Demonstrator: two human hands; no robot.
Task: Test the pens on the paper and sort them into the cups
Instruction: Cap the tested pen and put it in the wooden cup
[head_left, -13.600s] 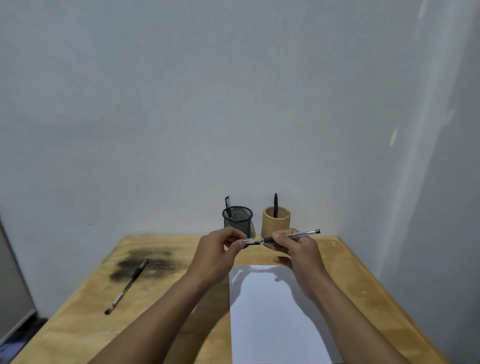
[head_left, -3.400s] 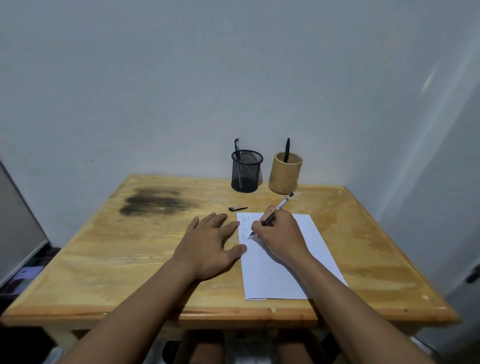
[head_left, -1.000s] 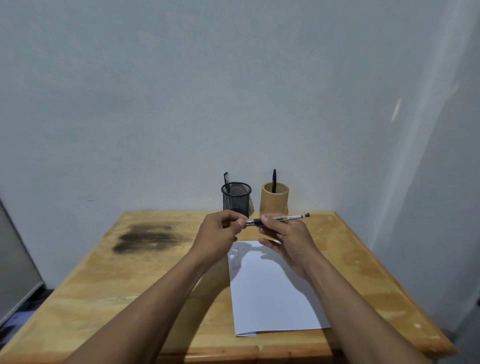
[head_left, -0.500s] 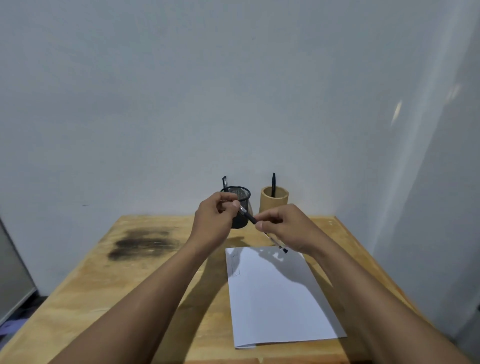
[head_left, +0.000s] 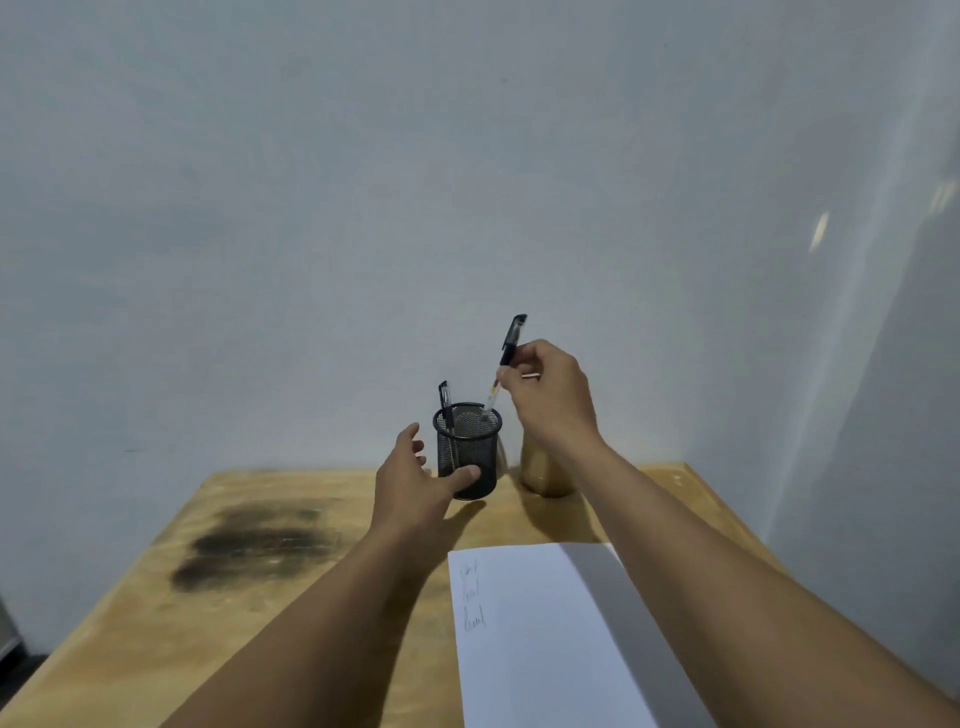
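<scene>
Head view: a wooden worktop (head_left: 322, 649), yellowish and glossy with a dark smudged stain (head_left: 260, 540) on its left part, stands against a plain pale wall (head_left: 363, 182). At its far edge are two cups side by side. One is a black wire-mesh cup (head_left: 467, 457), a see-through cylinder. The other is a tan smooth-walled cup (head_left: 543, 475), mostly hidden behind the right forearm.

The right hand (head_left: 548, 395) pinches a slim pen (head_left: 508, 347) between thumb and fingertips. The pen's long axis is steeply tilted. Its black capped end points up and slightly right, and its clear lower end reaches down-left to the mouth of the mesh cup, just at the rim.

A second pen (head_left: 445, 410) stands nearly upright inside that cup, leaning on the left rim with its black clip end up. That makes two pens in sight.

The left hand (head_left: 415, 483) is spread loosely. Its thumb lies against the lower front of the mesh cup and its fingers are just beside the cup's left side. Whether the fingers touch the cup cannot be told.

One white sheet of paper (head_left: 550, 649) lies flat near the front, with three small scribbles (head_left: 472, 597) stacked along its left edge.
</scene>
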